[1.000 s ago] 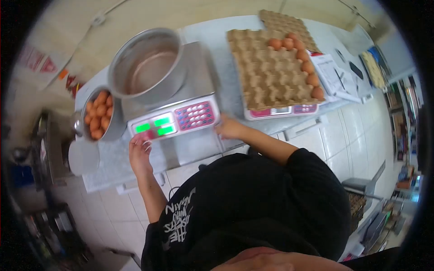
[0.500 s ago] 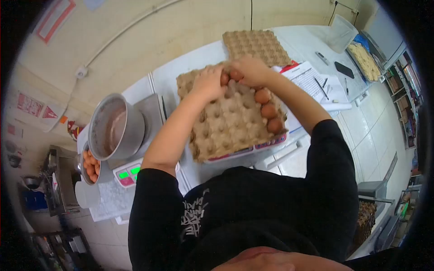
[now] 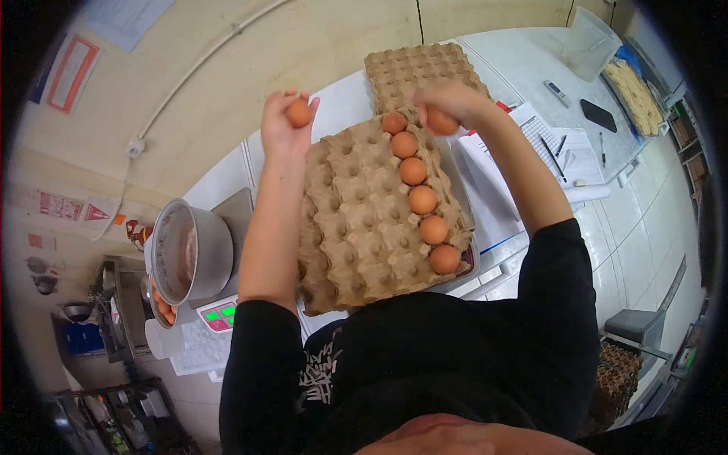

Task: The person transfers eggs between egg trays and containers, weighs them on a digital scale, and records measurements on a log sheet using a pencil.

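Raised at the upper left of the egg tray, my left hand [image 3: 283, 133] holds a brown egg [image 3: 299, 114] in its fingers. My right hand [image 3: 447, 105] grips another brown egg [image 3: 442, 121] just above the tray's upper right corner. The cardboard egg tray [image 3: 356, 220] lies below and between my arms. One column of several brown eggs [image 3: 422, 200] fills its right side; its other visible cups hold no eggs. A second cardboard tray [image 3: 417, 64] lies behind, partly hidden by my right hand.
At left are a metal pot [image 3: 193, 252], a bowl of eggs [image 3: 164, 309] and a scale with green displays [image 3: 220, 313]. Papers [image 3: 557, 144], pens, a black phone [image 3: 598, 115] and a clear plastic container [image 3: 590, 45] are at right.
Both hands have come up off the tray and apart, the left one to the left, each with an egg. The full column of eggs now shows, and the view has shifted.
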